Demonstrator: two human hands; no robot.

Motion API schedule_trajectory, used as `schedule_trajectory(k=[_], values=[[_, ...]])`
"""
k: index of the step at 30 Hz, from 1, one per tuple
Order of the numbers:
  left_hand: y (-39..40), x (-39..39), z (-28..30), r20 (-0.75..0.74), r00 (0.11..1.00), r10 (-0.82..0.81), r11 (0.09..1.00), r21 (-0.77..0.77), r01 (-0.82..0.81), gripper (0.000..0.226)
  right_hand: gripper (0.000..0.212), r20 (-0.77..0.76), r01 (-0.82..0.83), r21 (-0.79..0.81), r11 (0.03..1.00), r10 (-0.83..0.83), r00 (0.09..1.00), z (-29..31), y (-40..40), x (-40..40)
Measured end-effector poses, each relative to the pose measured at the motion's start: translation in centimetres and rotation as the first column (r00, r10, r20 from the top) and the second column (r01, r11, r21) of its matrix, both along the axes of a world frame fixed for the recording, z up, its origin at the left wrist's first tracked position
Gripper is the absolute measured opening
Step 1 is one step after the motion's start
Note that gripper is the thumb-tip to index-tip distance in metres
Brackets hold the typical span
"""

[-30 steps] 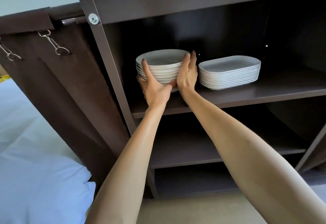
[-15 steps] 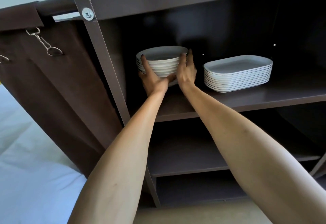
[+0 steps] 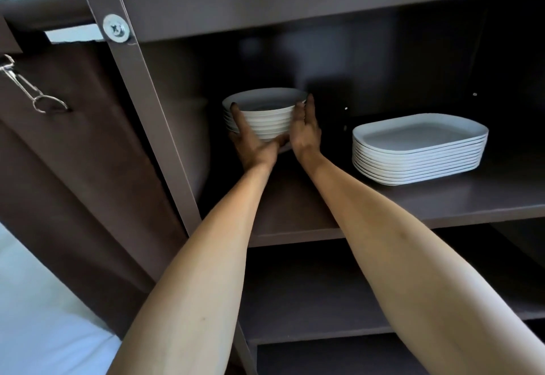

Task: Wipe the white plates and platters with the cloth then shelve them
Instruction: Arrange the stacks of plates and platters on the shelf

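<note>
A stack of several white round plates [image 3: 265, 118] sits at the left of the dark cabinet shelf [image 3: 442, 197]. My left hand [image 3: 253, 147] cups the stack's near left side, thumb up along the rims and fingers hidden beneath. My right hand [image 3: 305, 132] lies flat against the stack's right side with its fingers straight. A stack of several white rectangular platters [image 3: 418, 150] rests on the same shelf to the right, apart from both hands. No cloth is in view.
The cabinet's slanted metal post [image 3: 147, 109] stands just left of the plates. A brown curtain [image 3: 73, 168] with a metal clip [image 3: 32, 91] hangs further left. A lower shelf [image 3: 309, 301] lies beneath my arms, and white bedding [image 3: 35, 315] fills the bottom left.
Both hands have pushed the round plate stack further back on the shelf, widening its gap from the platters. My head has moved closer to the cabinet.
</note>
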State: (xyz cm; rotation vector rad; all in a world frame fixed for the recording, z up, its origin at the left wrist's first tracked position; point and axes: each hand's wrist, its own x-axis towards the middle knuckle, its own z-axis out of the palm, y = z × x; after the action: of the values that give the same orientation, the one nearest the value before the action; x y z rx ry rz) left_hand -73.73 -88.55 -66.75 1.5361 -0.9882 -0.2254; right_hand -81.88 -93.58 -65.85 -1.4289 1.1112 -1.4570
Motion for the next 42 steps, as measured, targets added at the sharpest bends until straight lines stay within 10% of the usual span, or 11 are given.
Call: schedule_trajectory(k=[24, 32, 36, 42], values=[[0.0, -0.7, 0.7, 0.183, 0.97, 0.159, 0.982, 0.073, -0.174, 0.118, 0.052, -0.054, 0.014, -0.025, 1.0, -0.015, 0.998, 0.2, -0.1, 0.2], [3.3, -6.9, 1.6, 0.323, 0.903, 0.284, 0.941, -0.274, -0.198, 0.07, 0.032, -0.202, 0.163, -0.093, 0.982, -0.179, 0.963, 5.8, 2.9, -4.7], [5.0, -11.5, 1.4, 0.337, 0.937, -0.094, 0.97, -0.18, 0.162, 0.075, 0.033, -0.339, 0.293, -0.136, 0.946, -0.322, 0.884, 7.1, 4.1, -11.4], [6.5, -16.5, 1.1, 0.61, 0.635, -0.474, 0.88, 0.345, 0.326, 0.105, 0.044, -0.63, 0.506, 0.006, 0.862, -0.39, 0.672, 6.0, 4.1, -22.3]])
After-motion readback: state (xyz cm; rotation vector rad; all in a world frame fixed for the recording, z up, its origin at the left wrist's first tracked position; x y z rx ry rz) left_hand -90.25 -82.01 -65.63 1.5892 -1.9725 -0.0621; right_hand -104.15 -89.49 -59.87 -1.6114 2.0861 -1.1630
